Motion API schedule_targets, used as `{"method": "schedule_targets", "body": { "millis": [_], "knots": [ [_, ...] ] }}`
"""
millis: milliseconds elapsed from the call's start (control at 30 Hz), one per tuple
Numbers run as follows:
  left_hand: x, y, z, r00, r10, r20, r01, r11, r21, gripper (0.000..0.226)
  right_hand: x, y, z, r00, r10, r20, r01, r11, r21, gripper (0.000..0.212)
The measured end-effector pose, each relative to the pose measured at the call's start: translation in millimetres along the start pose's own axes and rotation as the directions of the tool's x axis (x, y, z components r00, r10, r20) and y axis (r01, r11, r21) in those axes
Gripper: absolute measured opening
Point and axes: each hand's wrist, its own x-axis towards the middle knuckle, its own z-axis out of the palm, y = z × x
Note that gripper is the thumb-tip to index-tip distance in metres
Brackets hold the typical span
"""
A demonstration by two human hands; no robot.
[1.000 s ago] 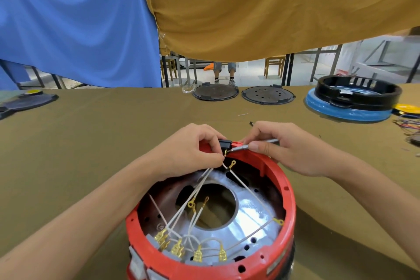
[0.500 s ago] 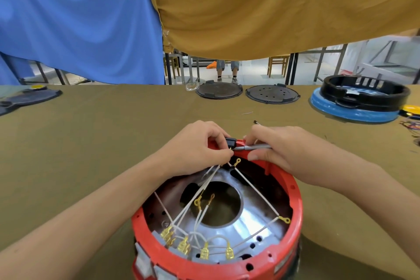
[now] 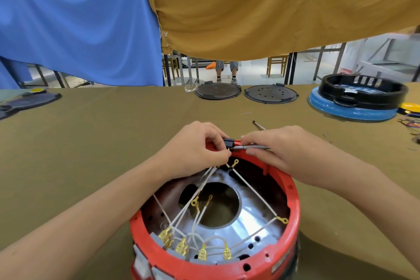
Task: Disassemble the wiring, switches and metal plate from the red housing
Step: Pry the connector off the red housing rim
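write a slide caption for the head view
Left hand grips black switch; right hand holds screwdriver over red housing.

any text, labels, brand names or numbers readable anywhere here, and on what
No text can be read in this view.
The red housing shows no lettering on its visible rim or wall.
The metal plate inside has a faint mark near the left wires, too blurred to read.
The black lids on the far table show only holes, no words.
The blue and black base shows no label.

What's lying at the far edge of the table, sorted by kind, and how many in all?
Dark round lids: 2
Black ring housing on blue base: 1
Flat dark part, far left: 1
Total: 4
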Motion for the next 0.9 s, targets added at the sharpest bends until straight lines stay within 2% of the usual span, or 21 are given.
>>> {"method": "schedule_targets", "body": {
  "millis": [100, 333, 567, 633, 767, 900],
  "knots": [
    [0, 0, 0, 1.000, 0.006, 0.003, -0.006, 1.000, -0.015, 0.018, 1, -2, 0, 1.000, -0.009, 0.025, 0.012, 0.993, -0.117, 0.039],
    [-1, 1, -1, 1.000, -0.002, 0.005, 0.002, 1.000, -0.025, 0.018, 1, 7, 3, 0.999, 0.032, 0.012, -0.034, 0.979, 0.199, 0.030],
    [-1, 1, -1, 1.000, -0.002, -0.003, 0.002, 1.000, -0.009, 0.012, 0, 5, 4, 0.999, 0.027, -0.020, -0.022, 0.978, 0.209, 0.035],
    [-1, 0, -2, 1.000, 0.004, -0.003, -0.004, 1.000, -0.027, 0.012, 1, 8, 7, 0.999, 0.033, -0.017, -0.028, 0.972, 0.234, 0.031],
    [-1, 0, -2, 1.000, 0.009, 0.003, -0.009, 0.999, -0.054, 0.013, 3, 19, 7, 0.999, 0.048, 0.026, -0.055, 0.910, 0.410, 0.019],
    [-1, 0, -2, 1.000, 0.008, -0.004, -0.009, 0.998, -0.067, 0.017, 9, 27, 4, 0.998, -0.003, 0.060, -0.032, 0.819, 0.573, 0.016]
  ]
}}
